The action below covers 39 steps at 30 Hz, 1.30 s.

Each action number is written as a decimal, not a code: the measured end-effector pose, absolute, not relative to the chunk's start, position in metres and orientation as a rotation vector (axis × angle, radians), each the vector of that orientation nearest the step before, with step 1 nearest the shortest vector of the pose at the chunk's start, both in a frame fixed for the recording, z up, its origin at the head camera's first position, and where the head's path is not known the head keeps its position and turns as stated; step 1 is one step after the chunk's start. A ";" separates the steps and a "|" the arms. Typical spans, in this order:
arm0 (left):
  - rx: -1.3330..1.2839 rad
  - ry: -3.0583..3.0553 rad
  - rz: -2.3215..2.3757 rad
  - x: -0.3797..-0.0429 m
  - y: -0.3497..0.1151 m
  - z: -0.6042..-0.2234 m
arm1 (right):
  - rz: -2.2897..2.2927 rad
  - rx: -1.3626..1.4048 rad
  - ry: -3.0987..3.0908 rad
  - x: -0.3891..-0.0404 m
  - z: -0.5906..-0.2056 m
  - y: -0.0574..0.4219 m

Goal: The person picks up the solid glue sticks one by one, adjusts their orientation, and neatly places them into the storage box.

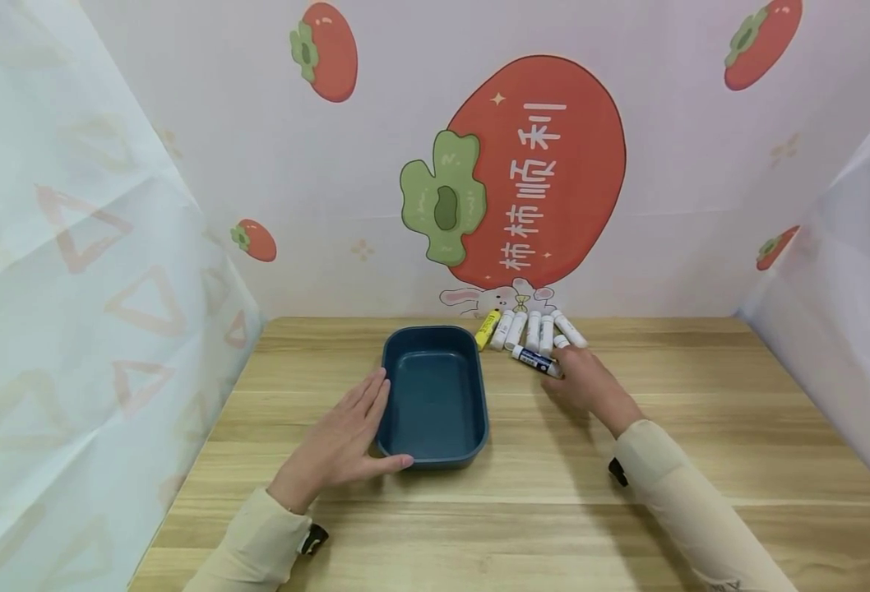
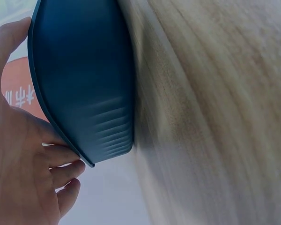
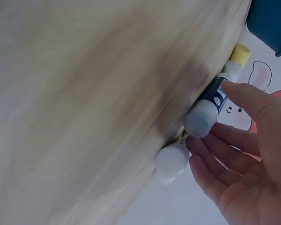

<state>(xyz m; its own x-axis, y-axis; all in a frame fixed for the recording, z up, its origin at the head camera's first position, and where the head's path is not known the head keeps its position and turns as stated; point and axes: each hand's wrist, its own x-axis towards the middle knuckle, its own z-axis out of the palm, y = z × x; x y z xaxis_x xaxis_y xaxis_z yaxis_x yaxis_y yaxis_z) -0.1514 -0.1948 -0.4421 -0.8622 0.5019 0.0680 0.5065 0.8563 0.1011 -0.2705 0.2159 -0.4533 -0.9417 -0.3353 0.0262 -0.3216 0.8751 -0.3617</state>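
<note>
A rectangular, round-cornered dark teal plastic bin (image 1: 431, 403) stands left of the middle on a pale wood-grain worktop (image 1: 494, 526). The person's left hand (image 1: 342, 440) rests against it, its grip wide: the fingers lie straight along the left rim and the thumb touches the near rim.

Right of the bin, towards the far edge, lies a slim cylindrical stick with a dark blue label and white ends (image 1: 533, 360). The right hand (image 1: 586, 382) is at this stick's right end, with the thumb by the label and the fingers near the white end; whether its grip has closed on the stick I cannot tell. A white-capped stick (image 1: 561, 340), partly hidden by this hand, lies just beyond it.

Farther back, a yellow cylindrical stick (image 1: 488, 329) lies near the bin's far right corner, with five plain white sticks (image 1: 515, 330) to its right. Behind the worktop hangs a pale sheet (image 1: 672, 173) printed with red fruit (image 1: 590, 164). Both arms wear cream sleeves (image 1: 690, 497).
</note>
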 end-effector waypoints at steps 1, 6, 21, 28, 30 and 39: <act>-0.813 -2.988 -0.183 -0.152 -0.195 -0.442 | -0.572 -0.522 3.006 -0.271 -0.454 0.215; -0.808 -2.993 -0.215 -0.152 -0.195 -0.443 | -0.572 -0.525 3.028 -0.275 -0.455 0.212; -0.816 -2.963 -0.224 -0.150 -0.196 -0.444 | -0.487 -0.581 3.062 -0.276 -0.457 0.208; -0.828 -2.933 -0.161 -0.151 -0.195 -0.444 | -0.505 -0.616 3.095 -0.278 -0.461 0.208; -0.833 -2.924 -0.145 -0.151 -0.195 -0.444 | -0.527 -0.621 3.091 -0.277 -0.461 0.209; -0.822 -2.931 -0.168 -0.150 -0.196 -0.444 | -0.645 -0.581 3.074 -0.269 -0.452 0.213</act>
<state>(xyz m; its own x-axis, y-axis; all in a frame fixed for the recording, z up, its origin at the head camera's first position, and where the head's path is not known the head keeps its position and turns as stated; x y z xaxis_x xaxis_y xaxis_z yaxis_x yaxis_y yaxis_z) -0.1500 -0.1956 -0.4436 -0.8505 0.5124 0.1189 0.5226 0.8488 0.0804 -0.2691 0.2127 -0.4520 -0.9325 -0.3392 0.1239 -0.3604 0.8524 -0.3789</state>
